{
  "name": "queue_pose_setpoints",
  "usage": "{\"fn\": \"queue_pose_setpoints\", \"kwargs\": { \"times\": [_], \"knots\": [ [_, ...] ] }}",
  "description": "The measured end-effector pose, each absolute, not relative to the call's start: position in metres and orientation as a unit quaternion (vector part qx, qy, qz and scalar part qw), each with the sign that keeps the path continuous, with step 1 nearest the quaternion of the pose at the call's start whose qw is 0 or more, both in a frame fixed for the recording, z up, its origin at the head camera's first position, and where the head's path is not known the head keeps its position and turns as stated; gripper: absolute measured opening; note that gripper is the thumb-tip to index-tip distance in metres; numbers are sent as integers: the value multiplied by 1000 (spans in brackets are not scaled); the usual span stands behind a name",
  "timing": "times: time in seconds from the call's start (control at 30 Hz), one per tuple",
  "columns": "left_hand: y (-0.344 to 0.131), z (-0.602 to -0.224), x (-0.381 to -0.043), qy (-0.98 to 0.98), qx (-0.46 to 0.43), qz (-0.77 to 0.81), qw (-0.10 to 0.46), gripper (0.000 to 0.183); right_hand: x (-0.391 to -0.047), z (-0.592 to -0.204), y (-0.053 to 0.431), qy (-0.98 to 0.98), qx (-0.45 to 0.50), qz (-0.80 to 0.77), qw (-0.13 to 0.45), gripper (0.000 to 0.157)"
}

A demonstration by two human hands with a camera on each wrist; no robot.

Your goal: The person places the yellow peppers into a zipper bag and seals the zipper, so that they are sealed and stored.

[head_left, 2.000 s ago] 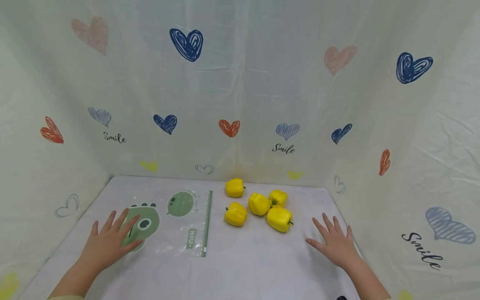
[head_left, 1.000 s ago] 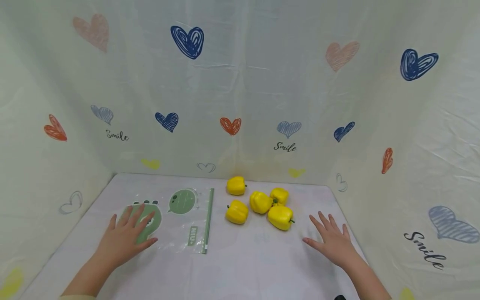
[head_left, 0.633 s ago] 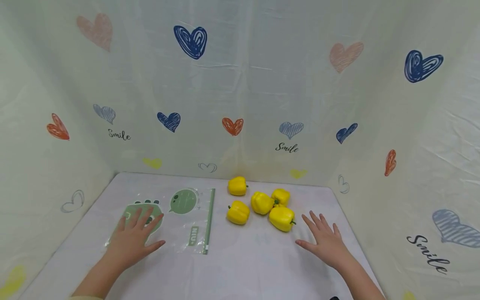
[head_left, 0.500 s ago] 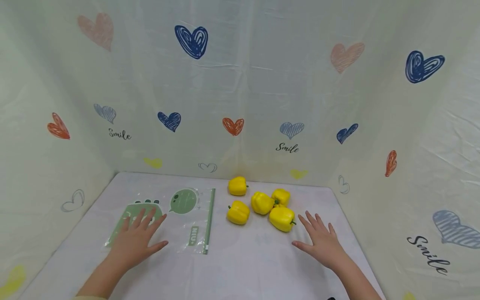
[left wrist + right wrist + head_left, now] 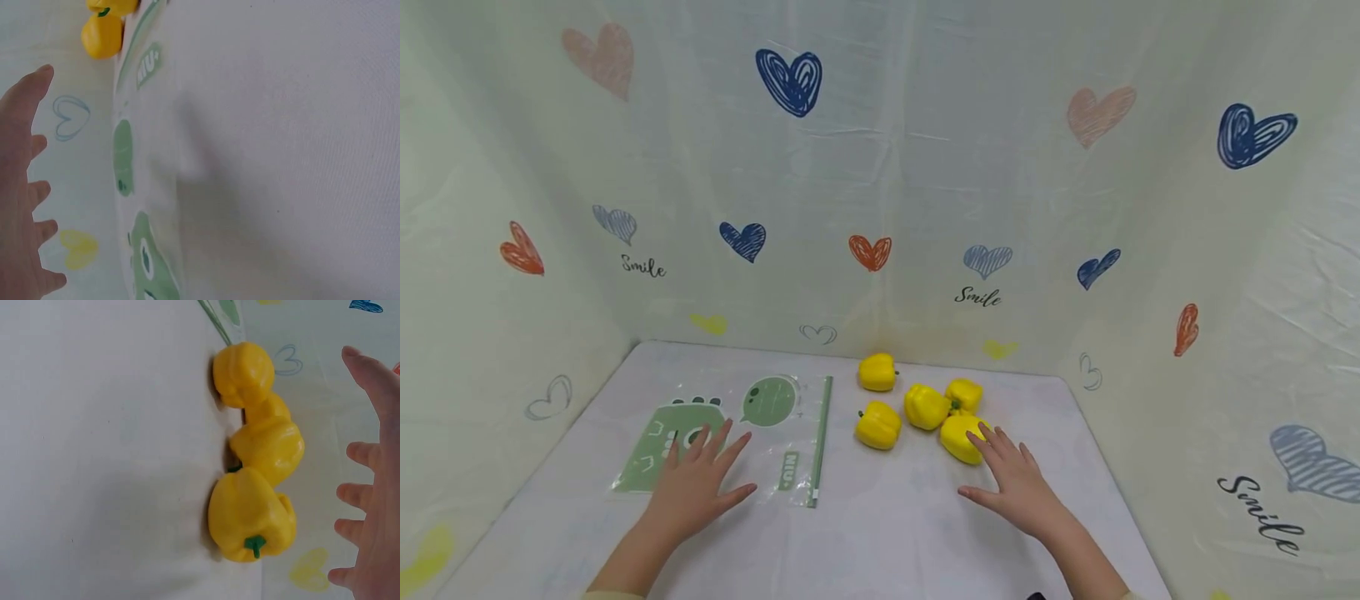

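Note:
My left hand (image 5: 692,492) hovers with fingers spread over the lower part of a clear zip bag (image 5: 771,446) printed with a green dinosaur and a green speech bubble. It holds nothing. In the left wrist view its fingers stand apart above the white surface. My right hand (image 5: 1017,496), also spread and holding nothing, is at the near right bell pepper (image 5: 958,439). Its fingertips overlap that yellow pepper in the head view, while the right wrist view shows a gap between the fingers and the pepper (image 5: 247,515). Behind it, two more bell peppers (image 5: 927,407) sit close together.
Two other yellow bell peppers, one near (image 5: 878,425) and one far (image 5: 877,372), lie between the bag and the cluster. A white-covered table (image 5: 865,533) carries everything. Curtains (image 5: 887,167) with heart prints enclose its back and sides. A small dark object (image 5: 1036,596) shows at the bottom edge.
Both hands have moved inward: the left to the right across the bag, the right to the left up to the near right pepper. The bag and peppers have stayed in place.

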State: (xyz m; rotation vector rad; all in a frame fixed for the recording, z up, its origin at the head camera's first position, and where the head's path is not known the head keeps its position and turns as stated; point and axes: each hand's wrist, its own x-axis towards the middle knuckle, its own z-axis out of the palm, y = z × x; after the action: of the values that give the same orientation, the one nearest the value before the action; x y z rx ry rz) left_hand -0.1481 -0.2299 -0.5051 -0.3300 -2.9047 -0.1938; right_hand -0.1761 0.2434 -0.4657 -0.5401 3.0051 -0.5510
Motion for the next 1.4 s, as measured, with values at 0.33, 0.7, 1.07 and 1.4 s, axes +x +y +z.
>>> {"fn": "queue_pose_setpoints", "kwargs": {
  "times": [0.33,0.7,1.07,1.4],
  "knots": [
    [-212,-521,-157,-984,-109,-79,115,77,-186,-476,216,954,-200,-219,43,86],
    [-195,-531,-166,-989,-82,-105,59,77,-194,-484,190,930,-230,-269,103,83],
    [-178,-543,-170,-990,-61,-125,27,76,-201,-495,164,913,-261,-286,127,70],
    [-170,-549,-176,-990,-21,-140,0,83,-203,-501,145,898,-256,-330,140,66]
  ]
}}
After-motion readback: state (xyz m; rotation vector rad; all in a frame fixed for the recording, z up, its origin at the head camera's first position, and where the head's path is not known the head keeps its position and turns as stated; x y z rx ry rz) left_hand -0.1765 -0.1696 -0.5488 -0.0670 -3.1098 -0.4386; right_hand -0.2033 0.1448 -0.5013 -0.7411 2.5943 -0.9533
